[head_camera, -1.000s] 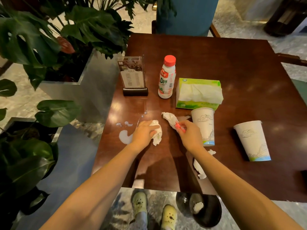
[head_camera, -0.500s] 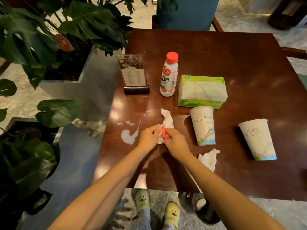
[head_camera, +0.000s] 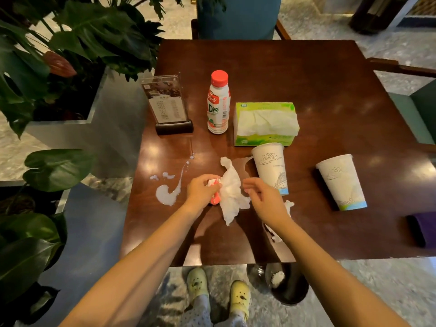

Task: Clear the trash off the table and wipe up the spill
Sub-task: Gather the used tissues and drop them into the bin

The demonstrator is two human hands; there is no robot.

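Observation:
My left hand is closed on a red wrapper and the edge of a crumpled white tissue that lies spread on the brown table. Just right of that tissue, my right hand hovers with its fingers apart and holds nothing. A white milk spill with small drops lies left of my left hand. Another crumpled tissue shows partly behind my right wrist. Two paper cups stand to the right.
A milk bottle, a green tissue box and a menu stand stand behind the hands. A black bin with a tissue inside sits under the table's near edge. Plants crowd the left. A dark purple object lies at the right edge.
My hands came together and the red wrapper and tissue passed from my right hand to my left. My right hand then let go and drew off to the right.

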